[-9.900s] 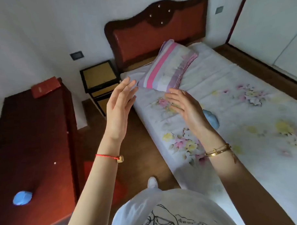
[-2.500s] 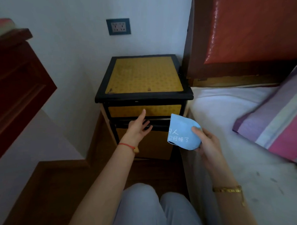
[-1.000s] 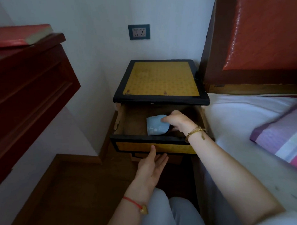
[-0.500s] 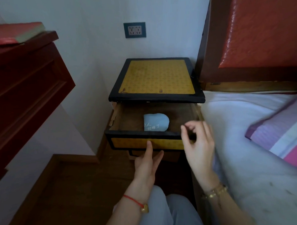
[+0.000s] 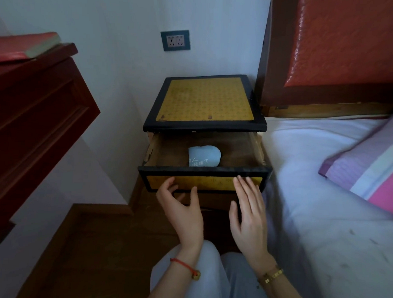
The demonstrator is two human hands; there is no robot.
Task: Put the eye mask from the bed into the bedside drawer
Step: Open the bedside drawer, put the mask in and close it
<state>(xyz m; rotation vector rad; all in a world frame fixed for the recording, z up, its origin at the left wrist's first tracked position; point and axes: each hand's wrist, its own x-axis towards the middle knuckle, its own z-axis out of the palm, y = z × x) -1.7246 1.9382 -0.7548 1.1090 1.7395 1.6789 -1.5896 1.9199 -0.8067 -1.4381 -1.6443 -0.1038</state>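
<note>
The light blue eye mask (image 5: 204,156) with white writing lies flat inside the top drawer (image 5: 203,172) of the black and yellow bedside cabinet (image 5: 204,103). The drawer stands pulled out. My left hand (image 5: 182,210) is open, its fingertips at the left part of the drawer's yellow front. My right hand (image 5: 249,216) is open too, fingers spread, its fingertips touching the right part of the drawer front. Neither hand holds anything.
The bed (image 5: 321,189) with a white sheet and a pink and purple striped pillow (image 5: 370,171) lies right of the cabinet, under a red headboard (image 5: 343,36). A dark red dresser (image 5: 31,114) carrying a red book (image 5: 20,47) juts in at the left. A wall socket (image 5: 175,40) is above the cabinet.
My right hand let go of the eye mask in the drawer and pulled back out. Both hands have come up to the drawer front.
</note>
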